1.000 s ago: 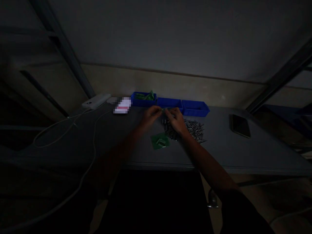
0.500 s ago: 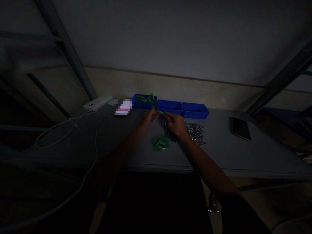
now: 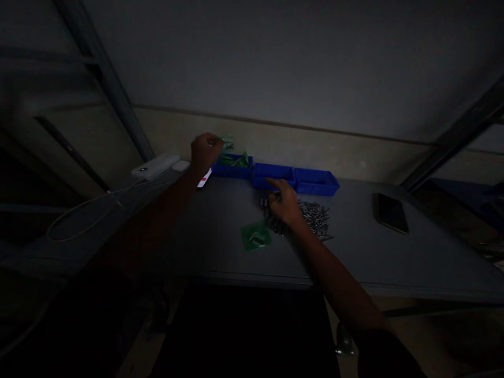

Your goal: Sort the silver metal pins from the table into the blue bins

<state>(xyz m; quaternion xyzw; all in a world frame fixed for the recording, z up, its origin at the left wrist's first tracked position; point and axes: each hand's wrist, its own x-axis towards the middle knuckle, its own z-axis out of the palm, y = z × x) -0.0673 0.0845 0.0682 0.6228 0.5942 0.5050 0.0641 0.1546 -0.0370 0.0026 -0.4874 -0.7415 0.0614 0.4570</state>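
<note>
My left hand (image 3: 205, 151) pinches a small green bag (image 3: 227, 142) above the left blue bin (image 3: 236, 170), where more green bags (image 3: 235, 159) lie. Over the table, in front of the middle blue bin (image 3: 273, 176), my right hand (image 3: 285, 203) has its index finger stretched out and its thumb apart, with nothing seen between them. Beneath and beside it lies a pile of metal screws (image 3: 315, 216). A green bag with small pale parts (image 3: 255, 236) rests on the table nearer to me.
A third blue bin (image 3: 316, 181) stands at the right end of the row. A dark phone (image 3: 391, 212) lies on the right of the grey table (image 3: 354, 252). At the left are a white device (image 3: 155, 166), cables and a lit phone (image 3: 204, 179) partly behind my left arm.
My left hand has moved up and left, away from my right hand, carrying the green bag over the left bin. My right hand has let go of it, its fingers now apart.
</note>
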